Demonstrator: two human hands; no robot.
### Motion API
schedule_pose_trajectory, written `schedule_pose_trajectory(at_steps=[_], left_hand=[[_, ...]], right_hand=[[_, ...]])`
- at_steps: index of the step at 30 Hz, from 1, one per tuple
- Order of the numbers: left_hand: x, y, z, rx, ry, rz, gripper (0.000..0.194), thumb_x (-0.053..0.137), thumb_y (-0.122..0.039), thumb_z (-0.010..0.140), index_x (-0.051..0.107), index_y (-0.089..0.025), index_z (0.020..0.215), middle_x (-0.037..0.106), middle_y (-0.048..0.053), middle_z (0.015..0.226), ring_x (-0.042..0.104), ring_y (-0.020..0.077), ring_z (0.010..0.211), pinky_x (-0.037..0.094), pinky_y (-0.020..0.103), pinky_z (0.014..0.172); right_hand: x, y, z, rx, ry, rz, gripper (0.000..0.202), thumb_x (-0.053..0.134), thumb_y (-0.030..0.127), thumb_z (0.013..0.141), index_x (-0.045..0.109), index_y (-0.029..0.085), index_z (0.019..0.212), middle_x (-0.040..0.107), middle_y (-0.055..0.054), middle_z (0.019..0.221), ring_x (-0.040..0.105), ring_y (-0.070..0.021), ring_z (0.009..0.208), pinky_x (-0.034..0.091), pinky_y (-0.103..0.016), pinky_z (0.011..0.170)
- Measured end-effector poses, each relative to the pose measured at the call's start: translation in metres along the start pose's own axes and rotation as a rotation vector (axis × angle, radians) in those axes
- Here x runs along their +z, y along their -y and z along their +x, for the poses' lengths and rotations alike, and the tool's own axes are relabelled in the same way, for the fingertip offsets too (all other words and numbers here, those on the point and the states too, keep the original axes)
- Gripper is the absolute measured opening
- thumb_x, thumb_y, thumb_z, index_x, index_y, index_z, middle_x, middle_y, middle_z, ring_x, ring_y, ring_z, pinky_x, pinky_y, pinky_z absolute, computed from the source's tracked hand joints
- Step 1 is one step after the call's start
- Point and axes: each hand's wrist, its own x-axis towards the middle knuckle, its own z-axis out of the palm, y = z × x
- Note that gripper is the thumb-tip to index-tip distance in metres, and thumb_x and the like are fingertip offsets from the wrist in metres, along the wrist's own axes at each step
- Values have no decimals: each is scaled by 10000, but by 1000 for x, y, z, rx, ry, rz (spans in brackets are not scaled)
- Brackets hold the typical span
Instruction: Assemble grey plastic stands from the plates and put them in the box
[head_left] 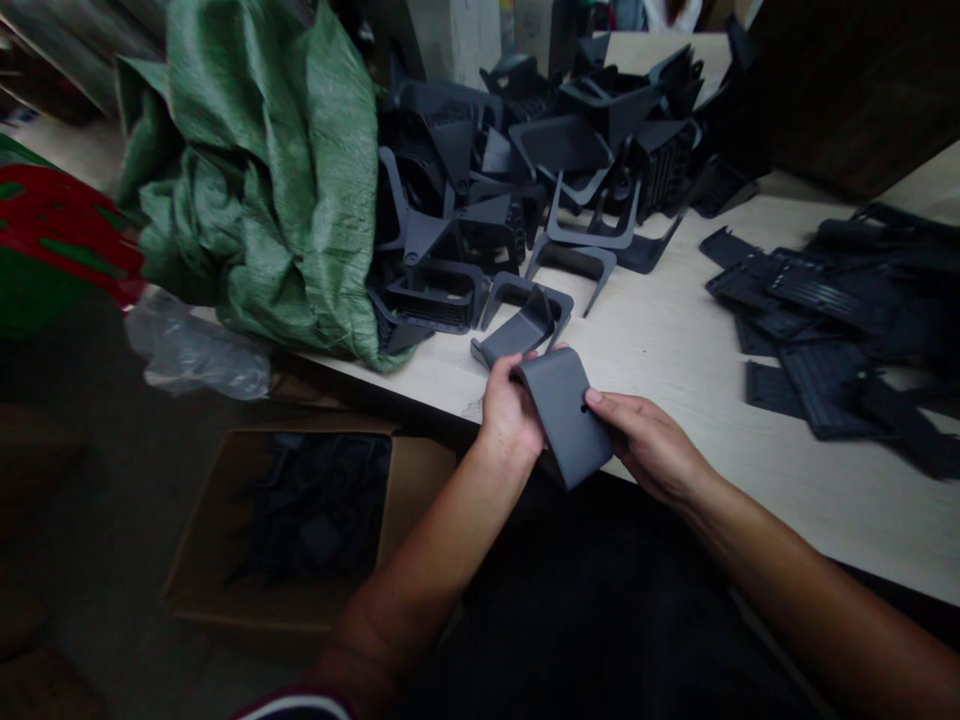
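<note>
Between my two hands, just over the table's front edge, is a dark grey plastic bracket (568, 420) with a rounded bend and a small dark hole in its face. My left hand (511, 408) grips it from the left side, fingers partly behind it. From the right, my right hand (649, 440) holds it with the thumb beside the hole; the other fingers are hidden behind the part. Close beyond my hands a similar angled bracket (517, 330) lies on the table, at the near end of a large heap of such brackets (562, 150).
Flat dark ribbed plates (832, 320) are piled on the right of the pale table (675, 350). A green woven sack (262, 180) leans at the left, with clear plastic (195, 345) below. On the floor, a cardboard box (386, 500) contains dark parts. Left stands a red basket (67, 225).
</note>
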Motion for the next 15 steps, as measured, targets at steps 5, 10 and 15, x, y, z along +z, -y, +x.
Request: schedule_pose_trajectory(at_steps=[5,10,15], left_hand=[[2,-4,-3,-30,-2,-60,120,578,-261,878,629,-182,802,786,104,886,733,234,799,553,360,818],[1,-2,-3,1,24,-63,123,578,-277,879,597,-200,786,765,73,830,717,214,734,564,343,772],[-3,-4,2,44,34,-51,110,581,-266,855,588,-209,761,762,59,833,750,247,858,584,376,859]], right_hand=[[8,-5,-10,-54,93,-70,455,919,482,824,765,203,1150,788,-39,983,697,-196,885,551,-304,801],[12,-10,-8,-140,105,-167,687,1037,349,638,695,217,1219,775,-36,1100,702,-221,989,558,-331,880],[15,-11,-2,-183,68,-216,687,1042,363,611,693,204,1180,766,-37,1062,686,-227,968,549,-339,871]])
